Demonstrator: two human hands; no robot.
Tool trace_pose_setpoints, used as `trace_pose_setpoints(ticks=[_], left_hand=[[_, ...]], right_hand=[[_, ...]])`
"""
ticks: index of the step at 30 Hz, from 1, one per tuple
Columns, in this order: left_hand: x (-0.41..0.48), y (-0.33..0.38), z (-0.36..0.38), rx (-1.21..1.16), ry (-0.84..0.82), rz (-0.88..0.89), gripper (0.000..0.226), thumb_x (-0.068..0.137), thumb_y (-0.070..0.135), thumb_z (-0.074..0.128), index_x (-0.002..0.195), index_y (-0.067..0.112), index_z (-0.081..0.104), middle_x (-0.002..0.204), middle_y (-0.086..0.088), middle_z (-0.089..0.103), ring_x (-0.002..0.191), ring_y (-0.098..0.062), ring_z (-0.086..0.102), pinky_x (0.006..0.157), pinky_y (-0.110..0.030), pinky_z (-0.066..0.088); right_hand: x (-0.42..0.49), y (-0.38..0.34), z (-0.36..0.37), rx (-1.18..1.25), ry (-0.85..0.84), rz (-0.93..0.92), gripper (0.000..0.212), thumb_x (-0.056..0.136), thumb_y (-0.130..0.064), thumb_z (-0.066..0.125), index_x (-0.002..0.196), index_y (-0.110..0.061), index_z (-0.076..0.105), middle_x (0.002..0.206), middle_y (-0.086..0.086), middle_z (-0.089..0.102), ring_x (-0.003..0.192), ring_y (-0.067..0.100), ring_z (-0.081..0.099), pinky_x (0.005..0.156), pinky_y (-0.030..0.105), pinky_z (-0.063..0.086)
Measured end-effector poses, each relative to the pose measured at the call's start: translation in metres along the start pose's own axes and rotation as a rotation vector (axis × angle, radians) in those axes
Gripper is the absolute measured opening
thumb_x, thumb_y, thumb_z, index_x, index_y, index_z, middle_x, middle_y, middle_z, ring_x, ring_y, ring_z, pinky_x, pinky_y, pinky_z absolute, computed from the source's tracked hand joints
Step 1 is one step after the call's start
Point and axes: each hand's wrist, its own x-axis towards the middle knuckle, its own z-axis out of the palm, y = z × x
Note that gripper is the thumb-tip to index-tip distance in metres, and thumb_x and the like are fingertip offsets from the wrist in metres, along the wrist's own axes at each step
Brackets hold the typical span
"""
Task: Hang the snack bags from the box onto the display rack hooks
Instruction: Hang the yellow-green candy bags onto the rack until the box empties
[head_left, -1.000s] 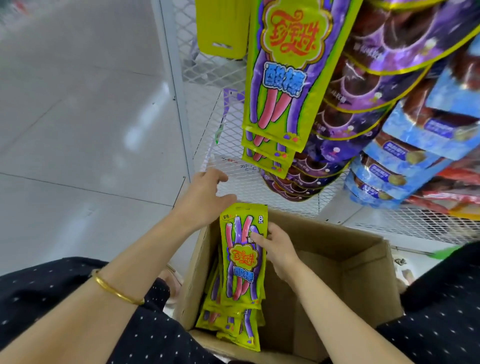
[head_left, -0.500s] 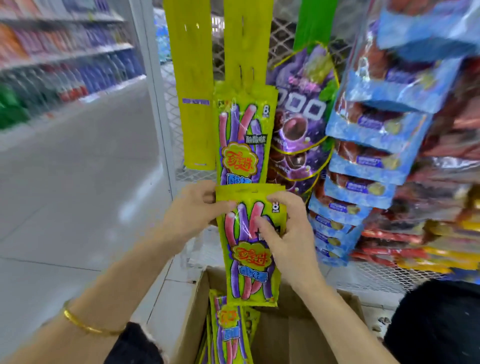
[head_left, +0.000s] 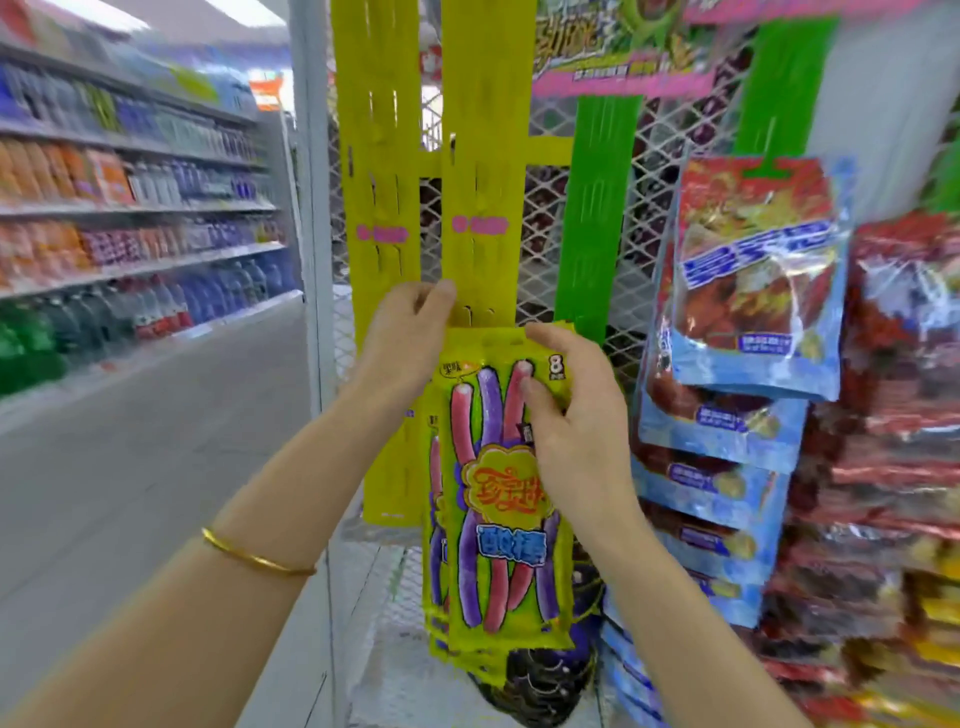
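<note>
Left wrist: a thin gold bangle (head_left: 255, 559) circles the forearm, low and near.
Right hand: the right hand (head_left: 576, 415) pinches the top right corner of the glossy yellow-green snack bag (head_left: 493, 525) printed with pink and purple sticks; the thumb is pressed on the front and the fingers are curled behind.
Left hand: the left hand (head_left: 408, 340) is at the bag's top left corner with its fingers curled together against the strip's edge. I cannot tell whether they grip the bag or the strip.
Held bag: upright, its top edge against the lower part of the right-hand yellow slotted plastic hanging strip (head_left: 483, 208).
Behind it: more yellow-green bags of the same print (head_left: 435, 525) hang lower, and dark purple bags (head_left: 535, 686) hang below those.
Left neighbour: a 2nd yellow strip (head_left: 379, 218) hangs just beside the 1st.
Right: 2 green strips (head_left: 589, 218), then blue-edged bags with red contents (head_left: 753, 280) in an overlapping column, and red bags (head_left: 914, 364) at the far right.
Backing: white wire mesh panel (head_left: 550, 208).
Far left: blurred shelves of bottles (head_left: 130, 208) along a grey aisle floor (head_left: 130, 467).
</note>
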Motion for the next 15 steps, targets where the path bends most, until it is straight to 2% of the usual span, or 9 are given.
trace_pose_setpoints(ticks=[2,4,6,9,15], left_hand=[[0.001,0.0,-0.001,-0.089,-0.02,-0.066,0.018,0.097,0.042,0.04,0.094,0.026,0.05,0.081,0.015,0.046,0.072,0.001,0.042,0.061,-0.016,0.034],[0.001,-0.002,-0.001,-0.107,-0.036,-0.054,0.019,0.095,0.043,0.045,0.088,0.026,0.049,0.081,0.013,0.045,0.071,0.001,0.041,0.064,-0.018,0.032],[-0.001,-0.002,0.0,-0.103,-0.014,-0.021,0.018,0.092,0.038,0.054,0.092,0.02,0.055,0.084,0.008,0.056,0.078,-0.005,0.051,0.068,-0.02,0.04],[-0.003,-0.001,0.002,-0.142,0.012,-0.041,0.013,0.089,0.031,0.061,0.094,0.02,0.06,0.094,0.0,0.069,0.092,-0.018,0.064,0.082,-0.035,0.051],[-0.003,0.0,0.001,-0.264,0.003,-0.122,0.006,0.087,0.023,0.063,0.081,0.022,0.062,0.095,-0.008,0.07,0.095,-0.027,0.066,0.089,-0.046,0.052]], right_hand=[[0.012,0.0,0.007,0.008,0.014,0.016,0.028,0.092,-0.005,0.054,0.119,-0.01,0.055,0.108,-0.013,0.049,0.103,-0.009,0.039,0.088,-0.002,0.026],[0.021,-0.001,0.013,0.008,0.026,0.017,0.027,0.092,-0.005,0.053,0.12,-0.008,0.053,0.11,-0.006,0.049,0.1,-0.008,0.038,0.087,-0.003,0.025],[0.026,-0.001,0.019,-0.006,0.028,0.008,0.028,0.092,-0.004,0.053,0.121,-0.006,0.051,0.111,-0.002,0.048,0.1,-0.008,0.037,0.087,-0.003,0.024],[0.027,0.0,0.024,-0.032,0.022,0.007,0.03,0.093,-0.005,0.053,0.122,-0.006,0.049,0.112,-0.001,0.044,0.096,-0.01,0.036,0.087,-0.003,0.024],[0.027,0.004,0.025,-0.038,-0.008,0.051,0.032,0.094,-0.006,0.052,0.126,-0.008,0.049,0.114,-0.001,0.04,0.099,-0.028,0.032,0.084,-0.006,0.022]])
